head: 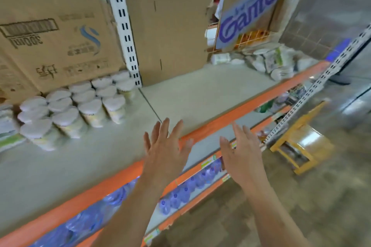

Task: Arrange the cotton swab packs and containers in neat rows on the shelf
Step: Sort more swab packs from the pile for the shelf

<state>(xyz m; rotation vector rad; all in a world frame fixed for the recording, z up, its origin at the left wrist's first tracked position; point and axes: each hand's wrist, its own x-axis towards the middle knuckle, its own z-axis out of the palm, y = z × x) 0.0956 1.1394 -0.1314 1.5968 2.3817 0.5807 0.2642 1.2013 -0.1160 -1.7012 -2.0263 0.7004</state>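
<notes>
Left hand [164, 146] and right hand [241, 146], fingers spread, empty, above the shelf's [200, 94] near edge. Containers [80, 106] upright at left, rows running toward far right; packs [271, 62] heaped far right.

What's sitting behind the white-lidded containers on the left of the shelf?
A printed cardboard box stands directly behind the back row of white-lidded containers. A white slotted upright rises at their right end. Whatever lies behind the box is covered.

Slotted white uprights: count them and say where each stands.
2. One upright stands at the back of the shelf, between the cardboard boxes. The second upright slants across the right side, at the shelf's front end. Others may lie outside the frame.
</notes>
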